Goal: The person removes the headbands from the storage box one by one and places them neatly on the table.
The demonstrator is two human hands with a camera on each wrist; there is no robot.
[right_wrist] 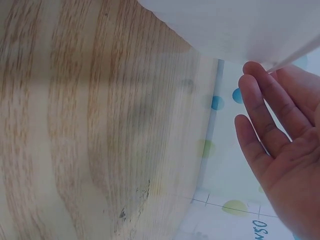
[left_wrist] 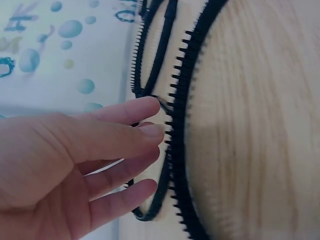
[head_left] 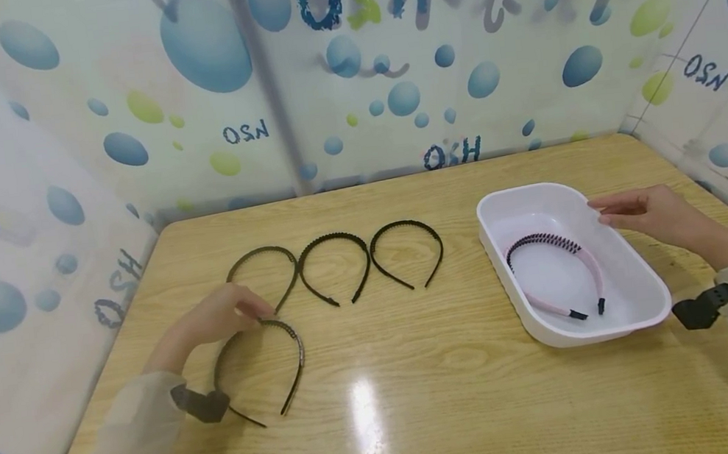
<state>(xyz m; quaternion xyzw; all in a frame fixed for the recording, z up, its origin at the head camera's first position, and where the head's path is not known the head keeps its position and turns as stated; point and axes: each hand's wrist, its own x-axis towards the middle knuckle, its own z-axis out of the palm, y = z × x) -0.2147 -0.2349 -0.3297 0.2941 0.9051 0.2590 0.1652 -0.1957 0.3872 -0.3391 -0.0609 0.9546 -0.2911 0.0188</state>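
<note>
My left hand (head_left: pixel 223 314) is at the top of a black toothed headband (head_left: pixel 301 352) lying at the front left. In the left wrist view, thumb and fingers are spread loosely beside the headband's teeth (left_wrist: pixel 182 100); whether the tips touch it, I cannot tell. Behind lies a row of three black headbands: a left one (head_left: pixel 292 288), a middle one (head_left: pixel 332 236) and a right one (head_left: pixel 438 245). My right hand (head_left: pixel 652 215) pinches the right rim of a white plastic tray (head_left: pixel 636 283). Inside the tray lies a pink headband (head_left: pixel 595 273) with black teeth and dark ends.
The wooden table (head_left: pixel 435 397) reaches back to a wall covering (head_left: pixel 365 108) printed with blue and green drops, which also runs up both sides. A dark wrist device (head_left: pixel 203 404) sits on the left sleeve, another device (head_left: pixel 704 306) on the right.
</note>
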